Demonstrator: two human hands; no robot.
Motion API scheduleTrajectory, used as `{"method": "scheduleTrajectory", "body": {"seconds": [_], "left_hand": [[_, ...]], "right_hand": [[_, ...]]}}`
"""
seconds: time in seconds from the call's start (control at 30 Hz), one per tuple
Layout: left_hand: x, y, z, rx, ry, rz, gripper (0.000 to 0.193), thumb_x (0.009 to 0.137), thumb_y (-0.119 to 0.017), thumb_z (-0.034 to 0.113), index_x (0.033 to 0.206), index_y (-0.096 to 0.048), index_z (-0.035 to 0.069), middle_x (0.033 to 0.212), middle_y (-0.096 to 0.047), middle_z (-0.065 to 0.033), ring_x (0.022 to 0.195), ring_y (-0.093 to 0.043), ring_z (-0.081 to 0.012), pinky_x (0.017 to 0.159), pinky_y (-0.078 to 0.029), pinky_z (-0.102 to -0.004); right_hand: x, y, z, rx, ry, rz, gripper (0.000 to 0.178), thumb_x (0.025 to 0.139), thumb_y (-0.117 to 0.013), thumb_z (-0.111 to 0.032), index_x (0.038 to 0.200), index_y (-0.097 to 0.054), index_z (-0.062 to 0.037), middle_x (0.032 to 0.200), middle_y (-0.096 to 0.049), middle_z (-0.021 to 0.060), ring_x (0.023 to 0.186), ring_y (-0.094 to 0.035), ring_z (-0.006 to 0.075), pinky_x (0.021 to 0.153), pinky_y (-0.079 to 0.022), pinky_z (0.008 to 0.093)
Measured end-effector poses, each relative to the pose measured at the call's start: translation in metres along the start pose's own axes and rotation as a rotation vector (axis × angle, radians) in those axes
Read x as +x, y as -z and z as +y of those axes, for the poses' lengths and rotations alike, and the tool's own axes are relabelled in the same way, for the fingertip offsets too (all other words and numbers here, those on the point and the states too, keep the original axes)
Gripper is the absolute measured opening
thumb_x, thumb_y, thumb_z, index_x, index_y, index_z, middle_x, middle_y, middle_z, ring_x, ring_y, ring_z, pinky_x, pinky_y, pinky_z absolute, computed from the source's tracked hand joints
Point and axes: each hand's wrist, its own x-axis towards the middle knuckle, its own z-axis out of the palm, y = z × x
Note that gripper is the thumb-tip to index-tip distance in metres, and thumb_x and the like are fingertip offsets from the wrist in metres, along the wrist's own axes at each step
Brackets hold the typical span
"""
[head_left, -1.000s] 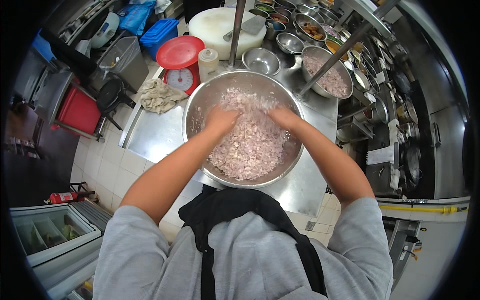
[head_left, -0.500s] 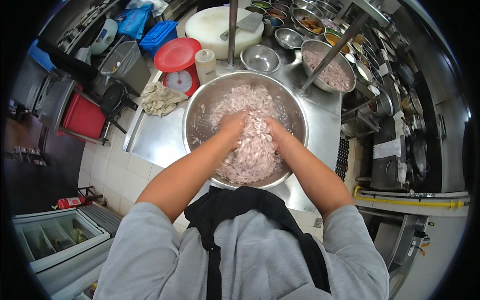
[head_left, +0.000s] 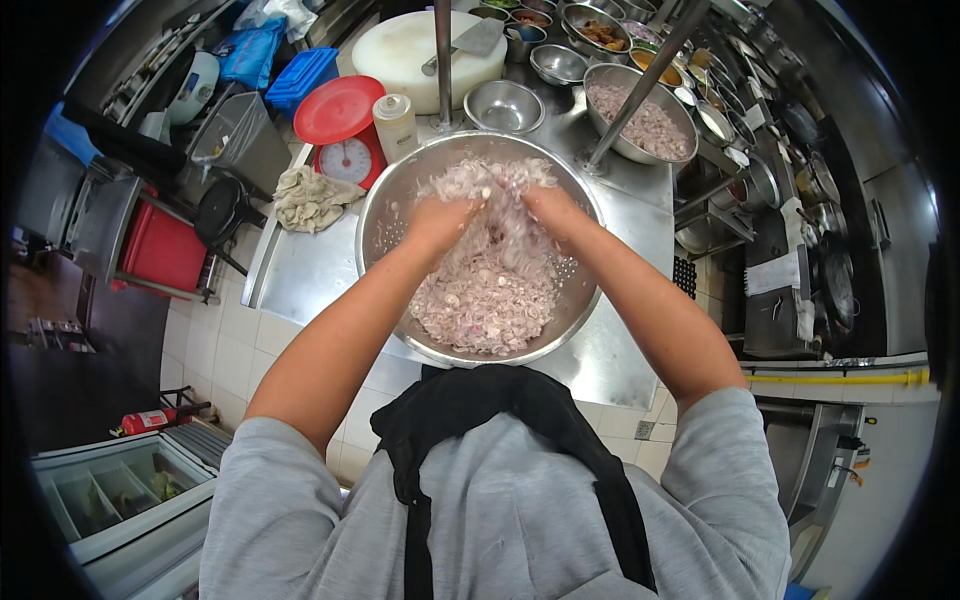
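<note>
A large steel colander, with holes visible in its wall, stands on the steel table in front of me. Thin slices of pale pink shallot are heaped inside it. Both hands are in the colander's far half, wrists angled toward each other. My left hand and my right hand have slices gathered up between them, and some blur as they tumble down the middle. Slices and motion mostly hide my fingers, which seem curled around the clump. The nearer part of the heap lies against the colander's bottom, away from my hands.
Left of the colander are a red dial scale, a squeeze bottle and a crumpled cloth. Behind stand a steel bowl, a round white chopping block with a cleaver, and upright posts. Another shallot bowl sits right.
My hands have moved toward the far side of the colander and farther apart, lifting slices. The mound between them has loosened and is falling. My view has shifted slightly.
</note>
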Motion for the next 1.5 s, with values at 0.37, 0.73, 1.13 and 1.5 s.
{"method": "scheduleTrajectory", "body": {"seconds": [0.37, 0.73, 1.13, 1.5], "left_hand": [[0.034, -0.064, -0.110, -0.786, 0.452, -0.281, 0.074, 0.090, -0.045, 0.057, 0.135, -0.040, -0.003, 0.137, -0.044, -0.0227, 0.120, -0.048, -0.0349, 0.100, -0.037, -0.0466], [0.029, -0.001, -0.032, -0.356, 0.175, -0.065, 0.051, 0.089, -0.054, 0.039, 0.098, -0.062, -0.010, 0.090, -0.065, -0.0222, 0.078, -0.064, -0.0326, 0.065, -0.049, -0.0430], [-0.018, 0.011, -0.055, -0.399, 0.225, -0.102, 0.045, 0.084, -0.059, 0.032, 0.108, -0.058, -0.007, 0.099, -0.063, -0.0205, 0.083, -0.063, -0.0338, 0.073, -0.050, -0.0461], [-0.004, -0.046, -0.121, -0.938, 0.484, -0.007, 0.066, 0.091, -0.049, 0.043, 0.137, -0.040, -0.003, 0.136, -0.044, -0.0222, 0.118, -0.048, -0.0342, 0.091, -0.041, -0.0526]], "right_hand": [[-0.017, -0.061, 0.068, 0.499, -0.396, -0.322, 0.072, 0.085, -0.055, -0.051, 0.138, -0.038, -0.0055, 0.136, -0.046, 0.0200, 0.122, -0.048, 0.0348, 0.098, -0.041, 0.0502], [-0.021, -0.023, -0.024, -0.342, 0.007, -0.041, 0.044, 0.073, -0.067, -0.018, 0.107, -0.059, 0.0085, 0.091, -0.067, 0.0202, 0.085, -0.066, 0.0307, 0.078, -0.054, 0.0402], [-0.075, 0.007, -0.005, -0.623, -0.027, -0.414, 0.063, 0.082, -0.064, -0.035, 0.130, -0.047, 0.0024, 0.123, -0.056, 0.0221, 0.109, -0.058, 0.0354, 0.091, -0.048, 0.0433], [-0.061, -0.129, 0.072, 0.627, -0.207, 0.088, 0.073, 0.078, -0.064, -0.014, 0.142, -0.030, -0.0002, 0.096, -0.063, 0.0133, 0.083, -0.062, 0.0197, 0.062, -0.051, 0.0358]]}}
